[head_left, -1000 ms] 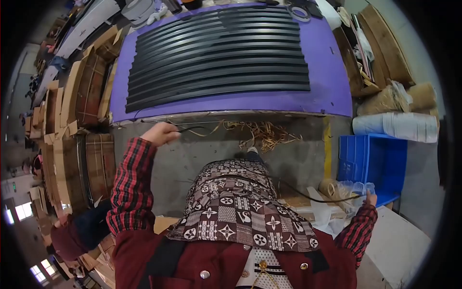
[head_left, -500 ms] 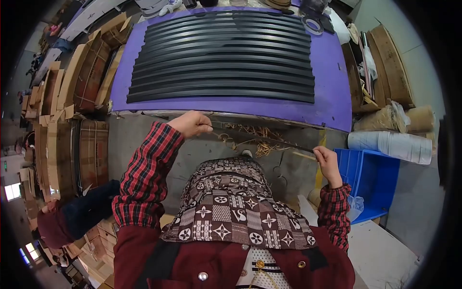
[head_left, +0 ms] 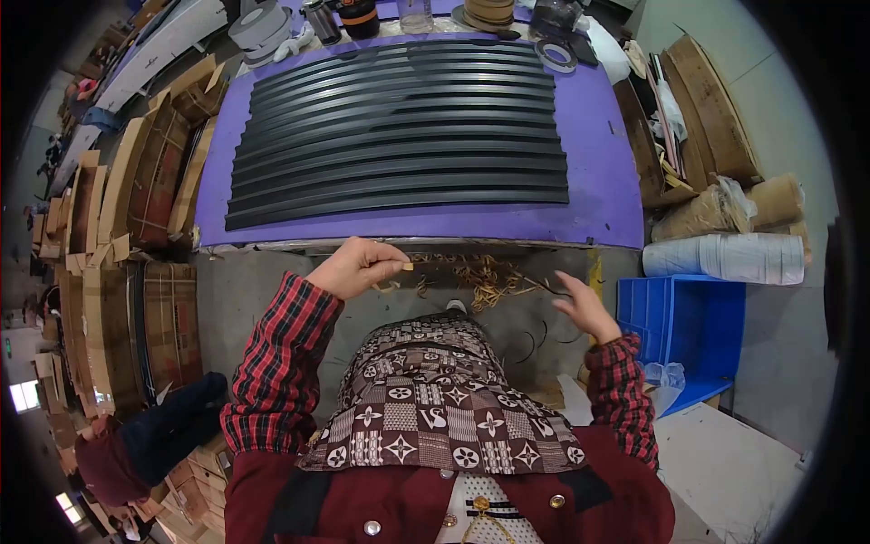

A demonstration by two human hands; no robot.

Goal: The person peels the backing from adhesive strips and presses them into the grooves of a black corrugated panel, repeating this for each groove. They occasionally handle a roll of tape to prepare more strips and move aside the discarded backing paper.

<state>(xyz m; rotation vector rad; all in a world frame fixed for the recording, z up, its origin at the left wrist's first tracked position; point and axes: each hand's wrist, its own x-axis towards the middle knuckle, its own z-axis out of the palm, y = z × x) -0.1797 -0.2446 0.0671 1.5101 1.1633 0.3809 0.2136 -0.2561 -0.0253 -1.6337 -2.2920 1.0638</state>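
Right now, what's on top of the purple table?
Long black strips lie side by side over most of the purple table. A tape ring sits near the far right corner, cans along the far edge. The tabletop under the strips is covered.

1 head view, fisheye, looks steeply down over torso onto purple table (head_left: 603, 195), near

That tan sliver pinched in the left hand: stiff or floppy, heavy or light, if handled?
The tan sliver, merely pinched in the left hand, is probably very light. The tan curls littering the floor nearby lie twisted, so it likely bends easily rather than staying stiff. It looks flat, so rolling seems unlikely.
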